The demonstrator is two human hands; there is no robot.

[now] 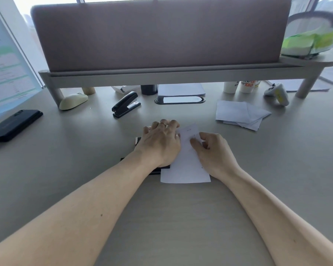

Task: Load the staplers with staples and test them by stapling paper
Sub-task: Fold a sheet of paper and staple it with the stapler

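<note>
A: Left hand (160,143) palm down on a black plastic stapler (162,169), fingers splayed and lightly bent, not wrapped round it; thin silver ring (162,123) on one finger.

B: Much of that stapler on show?

A: Hardly. Only black slivers beside the wrist and a pale bit past the little-finger side. Flat on the pale grey desk (161,217), mid-view, long axis seemingly near-right to far-left, along the forearm. Cannot tell which end is the mouth.

B: And the right hand (213,152)?

A: Pinching a white rectangular paper sheet (185,169), thumb on top, forefinger curled. Sheet flat, long side running away from the body, left edge against the covered stapler.

B: Second one?

A: Glossy black long-armed stapler with a metal base plate (126,104), farther back and to the left, well apart from both hands. Closed, upright on its base, long axis near-left to far-right, mouth toward the far right.

B: Anything else nearby?

A: Loose pile of folded white paper slips (238,117) off to the far right; flat black rectangular case (13,124) at the left edge; cream computer mouse (73,100) by the shelf leg
</note>
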